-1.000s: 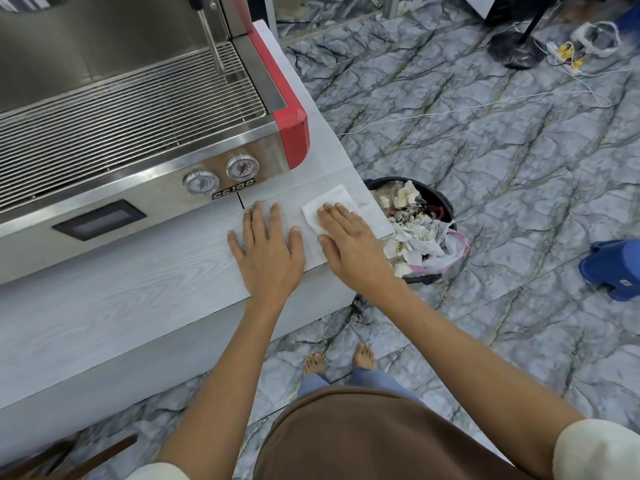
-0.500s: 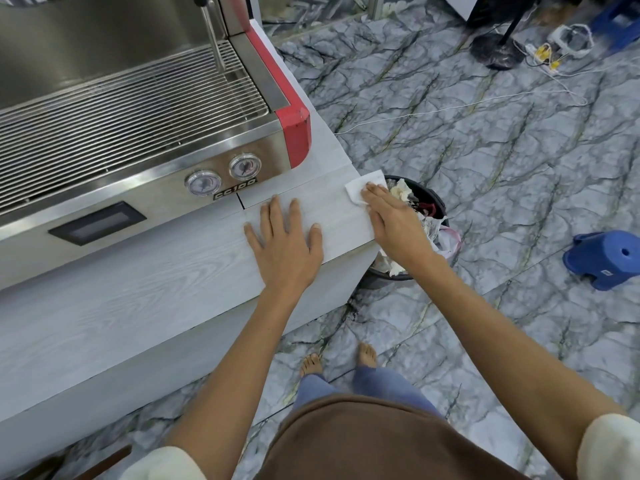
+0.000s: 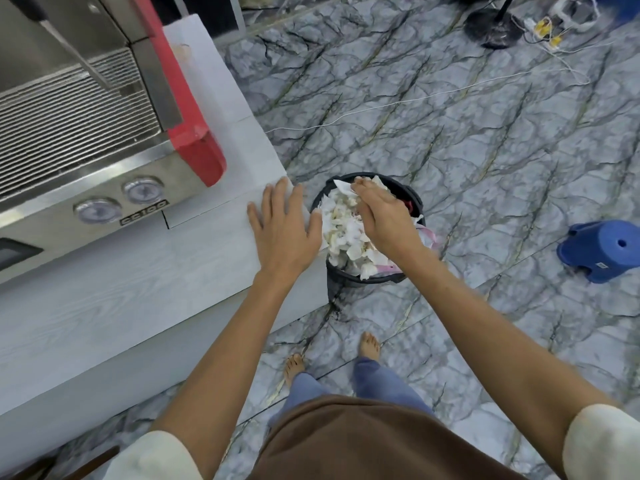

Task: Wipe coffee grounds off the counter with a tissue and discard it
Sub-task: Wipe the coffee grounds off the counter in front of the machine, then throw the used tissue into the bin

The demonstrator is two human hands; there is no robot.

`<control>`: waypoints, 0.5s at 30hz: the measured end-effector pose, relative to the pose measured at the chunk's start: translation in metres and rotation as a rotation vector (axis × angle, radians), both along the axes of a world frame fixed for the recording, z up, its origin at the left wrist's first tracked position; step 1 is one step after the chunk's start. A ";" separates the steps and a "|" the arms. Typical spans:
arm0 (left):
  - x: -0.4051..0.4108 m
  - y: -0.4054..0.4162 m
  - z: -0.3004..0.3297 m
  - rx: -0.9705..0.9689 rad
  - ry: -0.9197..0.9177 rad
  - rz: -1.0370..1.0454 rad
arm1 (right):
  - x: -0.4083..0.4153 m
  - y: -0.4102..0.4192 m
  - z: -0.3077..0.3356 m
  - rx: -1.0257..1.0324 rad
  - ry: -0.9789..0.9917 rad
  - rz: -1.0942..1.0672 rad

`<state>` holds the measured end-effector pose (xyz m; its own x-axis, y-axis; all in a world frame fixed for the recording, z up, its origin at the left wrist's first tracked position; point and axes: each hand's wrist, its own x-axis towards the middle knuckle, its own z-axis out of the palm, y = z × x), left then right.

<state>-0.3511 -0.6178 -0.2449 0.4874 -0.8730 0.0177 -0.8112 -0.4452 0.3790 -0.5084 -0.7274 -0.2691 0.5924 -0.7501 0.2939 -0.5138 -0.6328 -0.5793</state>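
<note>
The pale wood-grain counter (image 3: 145, 292) runs along the left. My left hand (image 3: 284, 230) lies flat, fingers spread, on the counter's right corner. My right hand (image 3: 384, 216) hangs over the black waste bin (image 3: 346, 282) on the floor beside the counter, fingers curled on a white tissue (image 3: 341, 185) whose corner sticks out past my fingertips. The bin is full of crumpled white tissues. I see no coffee grounds on the counter.
A steel and red espresso machine (image 3: 114, 143) fills the counter's back left, its gauges facing me. A blue plastic stool (image 3: 602, 247) lies on the marble floor at right. White cables and a fan base (image 3: 491, 29) are far off.
My right hand swept the tissue off the counter's right edge and now holds it over the bin. My left hand slid right to the counter's corner. The view shifted toward the bin.
</note>
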 end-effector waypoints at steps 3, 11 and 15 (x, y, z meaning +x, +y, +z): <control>-0.025 -0.026 -0.001 0.018 -0.003 -0.022 | -0.021 -0.020 -0.004 -0.006 -0.004 0.012; -0.081 -0.075 -0.012 -0.002 0.005 -0.085 | -0.068 -0.062 -0.025 0.020 -0.007 0.010; -0.097 -0.091 -0.036 0.065 0.040 -0.102 | -0.081 -0.076 -0.040 -0.002 -0.017 0.021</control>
<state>-0.4477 -0.7089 -0.2807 0.3954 -0.9166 -0.0587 -0.8381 -0.3862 0.3853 -0.5893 -0.8036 -0.3091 0.6032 -0.7368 0.3054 -0.4907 -0.6447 -0.5862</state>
